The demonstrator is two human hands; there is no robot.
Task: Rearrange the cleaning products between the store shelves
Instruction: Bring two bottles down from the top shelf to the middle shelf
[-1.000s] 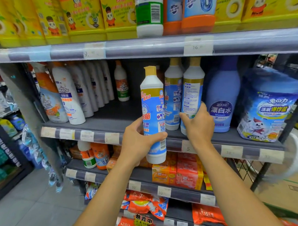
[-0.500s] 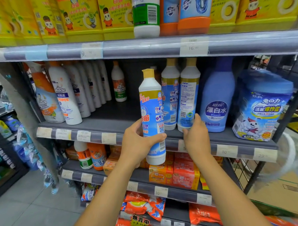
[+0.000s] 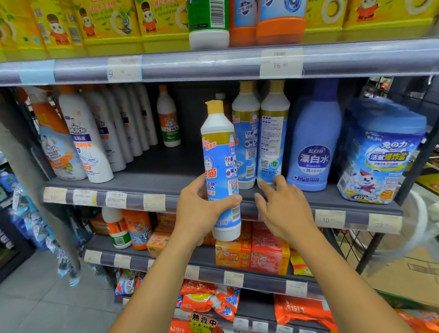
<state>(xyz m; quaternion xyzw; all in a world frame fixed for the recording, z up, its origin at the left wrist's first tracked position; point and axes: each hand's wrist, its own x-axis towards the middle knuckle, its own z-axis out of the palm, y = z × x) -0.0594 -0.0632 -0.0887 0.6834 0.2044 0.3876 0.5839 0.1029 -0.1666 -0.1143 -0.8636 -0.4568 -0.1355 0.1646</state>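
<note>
My left hand grips a white and blue cleaner bottle with a yellow cap, held upright in front of the middle shelf's edge. Two matching bottles stand on that shelf, one behind the held bottle and one to its right. My right hand is below the right-hand bottle's base with fingers spread, fingertips just at its bottom, holding nothing.
A blue bleach bottle and a blue tub stand to the right. White Mr Muscle bottles line the left side, with a bare gap of shelf between. Yellow boxes fill the upper shelf; orange packs sit below.
My right hand has let go of the right-hand shelf bottle and dropped to the shelf edge with fingers spread. The held bottle stays in my left hand, nearly unmoved.
</note>
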